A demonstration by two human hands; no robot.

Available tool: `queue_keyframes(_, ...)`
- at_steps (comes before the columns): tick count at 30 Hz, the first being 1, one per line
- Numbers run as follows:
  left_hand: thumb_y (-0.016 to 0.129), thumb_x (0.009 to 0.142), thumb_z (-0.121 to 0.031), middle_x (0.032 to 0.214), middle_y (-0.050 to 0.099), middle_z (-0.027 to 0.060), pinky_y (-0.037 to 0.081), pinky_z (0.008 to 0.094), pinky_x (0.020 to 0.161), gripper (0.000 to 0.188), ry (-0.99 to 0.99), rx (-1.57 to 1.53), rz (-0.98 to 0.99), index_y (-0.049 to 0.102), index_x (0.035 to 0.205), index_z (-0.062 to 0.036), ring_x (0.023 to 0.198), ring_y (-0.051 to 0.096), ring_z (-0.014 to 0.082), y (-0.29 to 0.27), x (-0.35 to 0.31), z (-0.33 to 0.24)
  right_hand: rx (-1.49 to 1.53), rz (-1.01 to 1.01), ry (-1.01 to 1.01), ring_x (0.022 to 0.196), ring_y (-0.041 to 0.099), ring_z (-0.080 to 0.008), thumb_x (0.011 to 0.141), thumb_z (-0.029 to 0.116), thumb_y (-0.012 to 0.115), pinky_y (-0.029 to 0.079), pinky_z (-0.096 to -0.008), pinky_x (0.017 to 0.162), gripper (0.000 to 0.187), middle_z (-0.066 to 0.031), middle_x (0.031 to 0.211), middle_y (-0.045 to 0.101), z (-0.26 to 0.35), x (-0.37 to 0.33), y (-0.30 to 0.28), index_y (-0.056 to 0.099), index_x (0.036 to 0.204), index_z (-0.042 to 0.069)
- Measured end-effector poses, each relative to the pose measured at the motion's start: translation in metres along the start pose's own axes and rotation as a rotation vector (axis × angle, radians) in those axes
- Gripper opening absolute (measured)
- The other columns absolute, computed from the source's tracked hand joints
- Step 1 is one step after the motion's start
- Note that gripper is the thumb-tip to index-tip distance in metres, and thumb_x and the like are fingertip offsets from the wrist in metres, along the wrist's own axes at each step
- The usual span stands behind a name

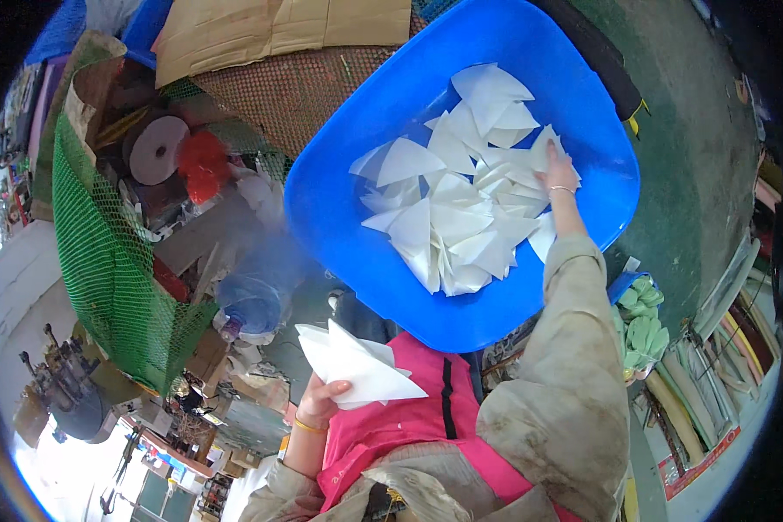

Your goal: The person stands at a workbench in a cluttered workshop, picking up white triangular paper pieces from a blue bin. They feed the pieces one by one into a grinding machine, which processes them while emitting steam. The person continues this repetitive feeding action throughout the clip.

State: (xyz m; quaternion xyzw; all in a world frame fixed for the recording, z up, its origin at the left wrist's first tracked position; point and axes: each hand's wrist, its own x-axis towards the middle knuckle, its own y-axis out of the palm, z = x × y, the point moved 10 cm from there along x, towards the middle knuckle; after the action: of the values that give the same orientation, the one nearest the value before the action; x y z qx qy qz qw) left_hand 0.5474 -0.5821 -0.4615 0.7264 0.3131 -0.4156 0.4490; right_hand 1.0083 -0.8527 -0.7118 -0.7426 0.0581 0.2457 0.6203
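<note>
Left hand (320, 398): clenched on a small stack of white folded paper pieces (354, 364), thumb on top, held low over a pink apron (409, 418).
Right hand (558, 178): reached out flat onto the heap of white paper cones (461, 204), fingers spread on the pieces at the heap's right edge; hard to tell whether any piece is pinched, seemingly only touched.
Heap: loose triangular pieces, overlapping, lying in the middle and right of a blue plastic basin (348, 209).
Basin: tilted, just beyond the apron, well apart from the held stack.
Sleeve: beige, soiled sleeve (565, 383) on the right arm, running up to the basin's rim.
Left side: green mesh netting (104, 252), a roll of white tape (157, 150), a red bag (203, 163).
Above: flat brown cardboard (270, 30).
Right side: green gloves (639, 317) on a green floor (696, 148).
</note>
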Motion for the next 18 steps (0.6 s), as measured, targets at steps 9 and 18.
queue_keyframes(9, 0.067, 0.060, -0.010, 0.104, 0.053, 0.0125, 0.043, 0.0348, 0.084, 0.064, -0.018, 0.067, -0.049, 0.039, 0.116, 0.0027, 0.094, 0.053, 0.0245, -0.006, 0.001, 0.001, 0.129, -0.074, 0.174, 0.074, 0.058, -0.0377, 0.067, 0.025, 0.053, 0.047, -0.0461, 0.065, 0.063, -0.0225, 0.081, 0.059, -0.054, 0.003, -0.052, 0.030, 0.125, 0.014)
queue_keyframes(18, 0.063, 0.067, -0.007, 0.108, 0.051, 0.0110, 0.043, 0.0334, 0.085, 0.059, 0.076, -0.041, 0.036, 0.037, 0.118, 0.0012, 0.099, 0.052, 0.0229, 0.000, 0.002, -0.015, 0.595, -0.112, -0.085, 0.091, 0.056, -0.0226, 0.067, 0.010, 0.058, 0.045, -0.0338, 0.078, 0.057, -0.0153, 0.106, 0.054, -0.062, -0.123, -0.142, 0.039, 0.118, -0.004)
